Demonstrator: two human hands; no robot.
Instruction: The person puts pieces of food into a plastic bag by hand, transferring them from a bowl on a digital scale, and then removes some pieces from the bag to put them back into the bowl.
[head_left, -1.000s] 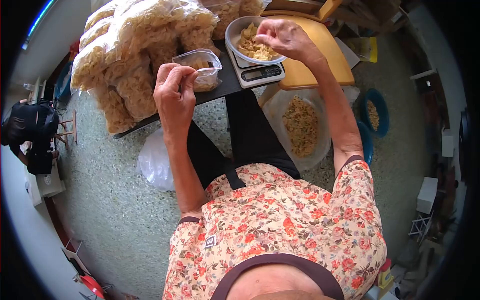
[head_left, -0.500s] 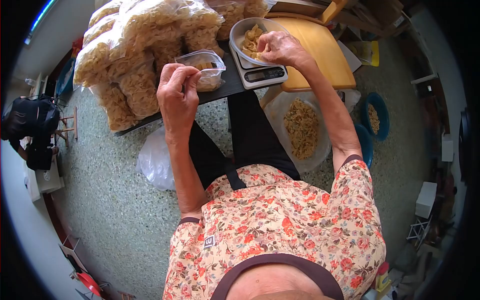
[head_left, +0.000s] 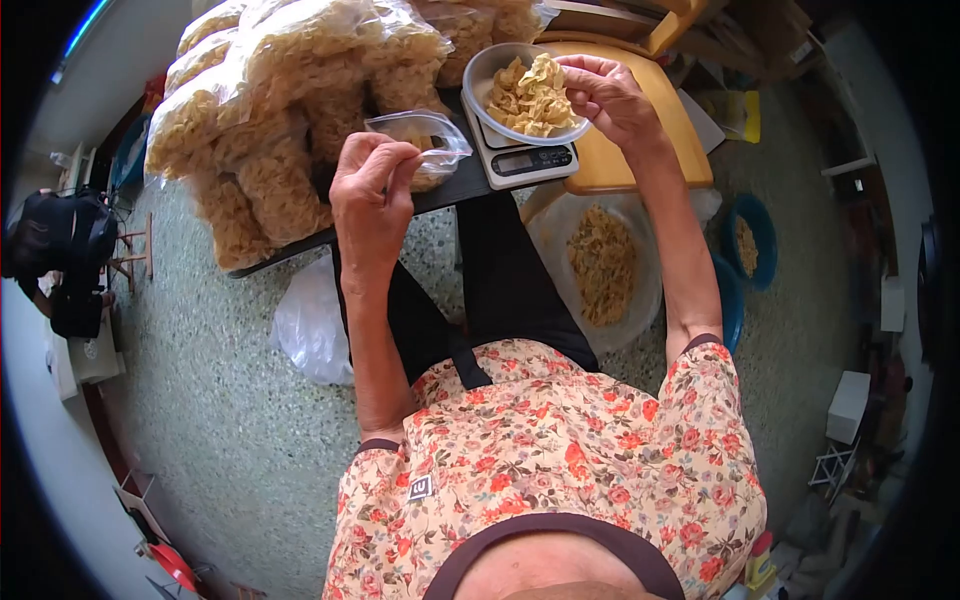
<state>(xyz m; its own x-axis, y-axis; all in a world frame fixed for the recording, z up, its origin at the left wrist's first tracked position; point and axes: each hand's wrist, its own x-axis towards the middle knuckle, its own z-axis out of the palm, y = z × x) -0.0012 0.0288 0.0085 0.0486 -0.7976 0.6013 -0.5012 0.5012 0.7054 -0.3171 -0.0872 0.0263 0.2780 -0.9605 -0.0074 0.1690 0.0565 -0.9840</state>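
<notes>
My left hand [head_left: 375, 200] pinches the edge of a clear zip bag [head_left: 448, 152], whose mouth gapes; some tan pieces lie inside. My right hand [head_left: 612, 102] is closed on a clump of dried tan flakes [head_left: 547, 82], held above the right side of a translucent plastic bowl [head_left: 478, 82]. More of the same flakes [head_left: 510, 92] lie in that bowl. Beneath it is a white kitchen scale [head_left: 535, 170] with a dark display, too small to read.
Filled clear bags [head_left: 290, 90] are piled on the dark table [head_left: 460, 188] at left. A wooden chair [head_left: 640, 160] stands to the right. On the floor are a large tub of flakes [head_left: 603, 265], blue basins [head_left: 765, 240] and a white plastic bag [head_left: 310, 320]. A person [head_left: 60, 250] is far left.
My right hand has risen from inside the bowl and moved right, bringing up a clump of flakes. My left hand and the zip bag have shifted slightly right.
</notes>
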